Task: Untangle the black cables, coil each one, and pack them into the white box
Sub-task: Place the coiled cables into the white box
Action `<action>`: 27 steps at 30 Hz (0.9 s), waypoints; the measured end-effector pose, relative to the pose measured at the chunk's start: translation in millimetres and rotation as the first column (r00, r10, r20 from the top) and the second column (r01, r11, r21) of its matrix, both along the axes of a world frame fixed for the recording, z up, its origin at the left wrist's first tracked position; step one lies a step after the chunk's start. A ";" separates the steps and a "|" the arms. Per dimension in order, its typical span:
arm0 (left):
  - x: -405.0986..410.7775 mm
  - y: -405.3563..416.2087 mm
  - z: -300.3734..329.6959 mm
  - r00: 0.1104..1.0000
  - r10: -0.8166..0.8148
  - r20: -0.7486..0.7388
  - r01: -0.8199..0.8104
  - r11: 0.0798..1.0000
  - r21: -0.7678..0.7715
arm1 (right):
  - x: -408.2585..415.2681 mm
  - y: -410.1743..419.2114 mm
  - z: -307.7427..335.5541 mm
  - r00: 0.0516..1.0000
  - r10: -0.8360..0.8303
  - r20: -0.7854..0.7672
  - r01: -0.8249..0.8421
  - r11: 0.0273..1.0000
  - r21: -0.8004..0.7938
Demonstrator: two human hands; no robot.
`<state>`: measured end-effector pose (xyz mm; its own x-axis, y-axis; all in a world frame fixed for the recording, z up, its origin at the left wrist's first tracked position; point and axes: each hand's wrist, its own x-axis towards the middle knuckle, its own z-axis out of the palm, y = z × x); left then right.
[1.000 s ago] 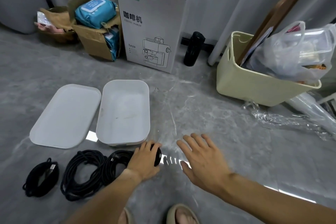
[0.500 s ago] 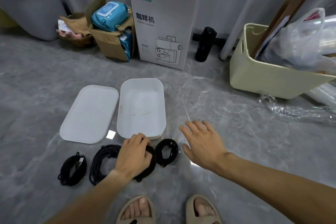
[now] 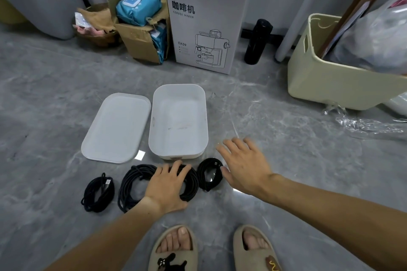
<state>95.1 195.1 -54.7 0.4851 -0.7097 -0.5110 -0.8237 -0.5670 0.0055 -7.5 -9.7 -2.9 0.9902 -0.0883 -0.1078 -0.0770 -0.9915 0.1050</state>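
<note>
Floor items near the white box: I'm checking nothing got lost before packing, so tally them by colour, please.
Black cable coils: 3, namely small left coil, big middle coil under the left hand, small right coil beside the right hand.
White pieces: 2, namely white box and lid.
Total: 5

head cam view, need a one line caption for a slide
Left hand rests on the large black cable coil, right hand hovers open beside the small coil; white box empty.

Three black coiled cables [image 3: 141, 185] lie before the open white box [image 3: 178, 121].
</note>
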 end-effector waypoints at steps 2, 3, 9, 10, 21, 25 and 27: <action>0.5 -6.1 -3.2 0.998 -0.044 0.042 0.043 0.999 0.024 | 2.1 2.3 -3.1 1.000 0.007 -0.025 -0.007 1.000 0.020; 0.5 -9.4 -4.5 0.997 -0.057 0.060 0.055 0.998 0.034 | 3.5 3.1 -4.2 0.999 0.007 -0.032 -0.006 1.000 0.024; -2.7 -16.6 -12.3 0.996 -0.031 0.078 0.026 0.998 0.059 | 8.9 2.7 -7.6 0.997 -0.020 -0.080 0.022 0.999 0.034; -2.1 -15.9 -14.1 0.997 -0.025 0.071 0.021 0.998 0.052 | 9.1 2.3 -7.9 0.996 -0.019 -0.083 0.022 0.999 0.038; 3.4 -16.6 -14.5 1.000 0.003 -0.005 -0.003 1.000 -0.029 | 11.5 -12.7 3.6 0.993 -0.029 -0.118 0.031 0.999 0.023; 3.6 -16.4 -1.3 1.000 -0.004 0.006 0.005 0.998 -0.060 | 13.0 -13.5 12.5 0.990 -0.014 -0.142 0.019 0.999 0.037; 5.5 -14.0 11.1 1.000 -0.008 -0.013 0.007 0.995 -0.097 | 13.2 -11.9 18.0 0.989 -0.003 -0.146 0.008 0.999 0.034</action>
